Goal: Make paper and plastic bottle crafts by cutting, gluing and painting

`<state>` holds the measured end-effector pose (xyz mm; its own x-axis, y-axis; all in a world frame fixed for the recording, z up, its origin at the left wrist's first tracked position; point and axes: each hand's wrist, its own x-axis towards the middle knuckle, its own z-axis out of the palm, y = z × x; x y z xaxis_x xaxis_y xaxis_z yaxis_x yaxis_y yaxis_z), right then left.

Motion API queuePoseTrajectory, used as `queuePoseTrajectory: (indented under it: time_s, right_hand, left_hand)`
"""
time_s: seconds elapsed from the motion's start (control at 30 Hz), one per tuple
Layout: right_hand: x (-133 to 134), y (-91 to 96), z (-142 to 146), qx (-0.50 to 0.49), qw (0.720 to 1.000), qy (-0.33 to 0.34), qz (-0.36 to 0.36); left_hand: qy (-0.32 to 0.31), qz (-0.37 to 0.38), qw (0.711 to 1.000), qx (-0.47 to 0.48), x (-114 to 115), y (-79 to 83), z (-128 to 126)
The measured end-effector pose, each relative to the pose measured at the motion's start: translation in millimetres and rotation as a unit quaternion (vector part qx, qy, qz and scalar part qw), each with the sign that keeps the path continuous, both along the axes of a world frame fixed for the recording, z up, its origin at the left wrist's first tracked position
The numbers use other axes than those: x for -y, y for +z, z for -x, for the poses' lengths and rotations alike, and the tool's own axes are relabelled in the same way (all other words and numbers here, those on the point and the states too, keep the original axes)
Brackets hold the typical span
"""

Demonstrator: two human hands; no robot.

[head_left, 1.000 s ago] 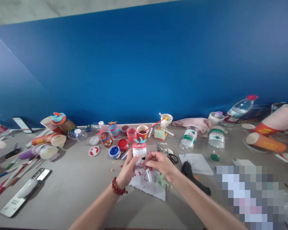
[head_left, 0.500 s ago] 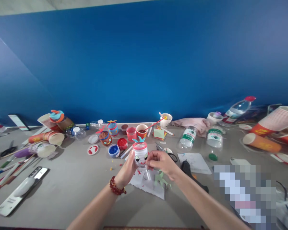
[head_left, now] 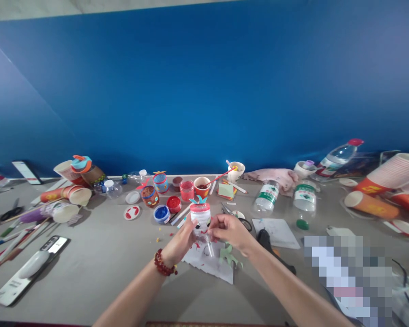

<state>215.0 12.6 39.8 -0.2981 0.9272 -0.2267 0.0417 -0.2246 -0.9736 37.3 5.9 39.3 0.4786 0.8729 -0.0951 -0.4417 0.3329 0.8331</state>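
Observation:
A white-painted cup cut from a plastic bottle (head_left: 200, 217) stands upright in my left hand (head_left: 180, 240), whose fingers wrap its left side. The cup has a red rim, blue leaf-like points on top, eyes and a red curved mouth. Part of one eye is behind my left fingers. My right hand (head_left: 228, 230) has thumb and fingers pinched together against the right side of the face; whatever they pinch is too small or hidden to name. Beneath lies a torn-edged white paper (head_left: 209, 265) with red scraps, beside a pale green cut-out (head_left: 230, 255).
Behind the cup are blue paint (head_left: 162, 213), red paint (head_left: 173, 204) and a decorated brown cup (head_left: 150, 196). Scissors (head_left: 246, 222) and a black tool (head_left: 266, 243) lie by my right forearm. Cut bottles (head_left: 267, 196) stand right; a phone (head_left: 30, 271) lies left.
The cup has turned and shifted slightly right, and my left fingers now cover more of its left eye. My right hand stays pinched at almost the same spot.

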Motion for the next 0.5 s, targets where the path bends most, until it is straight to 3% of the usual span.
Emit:
queuePoseTrajectory:
  time_s: [0.5]
  right_hand:
    - [2.6, 1.6, -1.0, 0.027, 0.999, -0.017, -0.014]
  left_hand:
    - [0.024, -0.067, 0.989, -0.129, 1.8, 2.3, 2.8]
